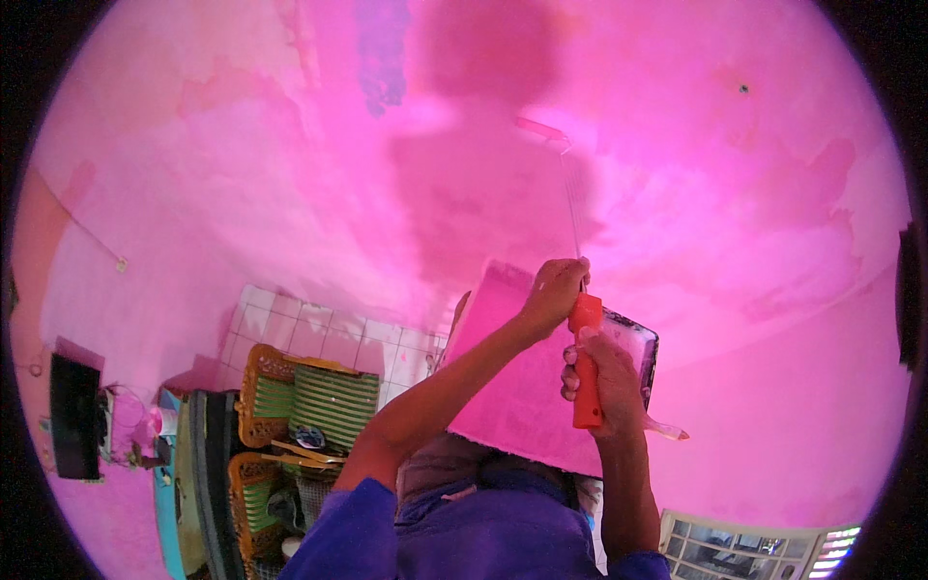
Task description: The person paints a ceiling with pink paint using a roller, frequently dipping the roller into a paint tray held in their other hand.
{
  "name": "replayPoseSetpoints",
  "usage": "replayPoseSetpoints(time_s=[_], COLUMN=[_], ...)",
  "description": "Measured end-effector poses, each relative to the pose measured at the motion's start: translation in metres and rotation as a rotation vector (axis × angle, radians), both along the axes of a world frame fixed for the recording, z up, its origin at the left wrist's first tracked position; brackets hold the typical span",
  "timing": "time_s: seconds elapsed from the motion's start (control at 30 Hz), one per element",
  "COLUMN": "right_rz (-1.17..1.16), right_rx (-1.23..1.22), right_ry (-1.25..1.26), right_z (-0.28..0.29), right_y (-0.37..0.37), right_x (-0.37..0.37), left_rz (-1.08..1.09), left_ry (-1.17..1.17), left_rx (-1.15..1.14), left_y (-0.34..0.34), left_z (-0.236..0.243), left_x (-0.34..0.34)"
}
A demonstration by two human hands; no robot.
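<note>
A paint roller spans the middle of the view, its pink roller head [541, 130] up at the pink wall [319, 184]; whether it touches is hard to tell. My right hand [612, 372] is wrapped round its orange handle [586, 411]. Just above the handle, my left hand [555, 292] is closed on the roller's thin metal rod [574, 208]. Below my hands lies a flat pink panel [512, 358]. A dark-rimmed tray [633, 338] smeared with paint shows partly behind my right hand. Beside my right wrist, a paintbrush [667, 429] sticks out.
Wooden chairs with green striped cushions [333, 401] stand at lower left, near white floor tiles [290, 314]. A dark flat screen [74, 416] is at far left. A pale window frame [739, 551] shows at lower right. My shadow falls on the wall.
</note>
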State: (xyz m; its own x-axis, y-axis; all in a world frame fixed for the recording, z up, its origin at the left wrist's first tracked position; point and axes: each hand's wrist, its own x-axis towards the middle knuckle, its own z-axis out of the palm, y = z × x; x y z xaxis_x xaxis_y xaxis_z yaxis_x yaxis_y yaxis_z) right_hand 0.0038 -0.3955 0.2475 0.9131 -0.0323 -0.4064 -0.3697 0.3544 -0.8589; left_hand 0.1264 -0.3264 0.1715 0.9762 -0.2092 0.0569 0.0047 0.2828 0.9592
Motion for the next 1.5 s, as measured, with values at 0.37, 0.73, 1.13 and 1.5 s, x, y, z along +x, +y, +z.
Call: replayPoseSetpoints(time_s=[0.37, 0.73, 1.13, 1.5], right_rz=[0.020, 0.062, -0.014, -0.063], right_rx=[0.156, 0.388, 0.229, 0.307], right_ry=[-0.056, -0.236, -0.130, -0.133], right_z=[0.036, 0.105, 0.065, 0.047], right_y=[0.018, 0.048, 0.075, 0.007], right_x=[0.016, 0.020, 0.001, -0.001], left_rz=[0.031, -0.053, -0.226, -0.233], left_ry=[-0.152, 0.039, 0.181, 0.116], left_rx=[0.117, -0.435, -0.455, -0.422], left_y=[0.022, 0.035, 0.051, -0.018], left_z=[0.029, 0.098, 0.072, 0.052], left_x=[0.021, 0.034, 0.021, 0.028])
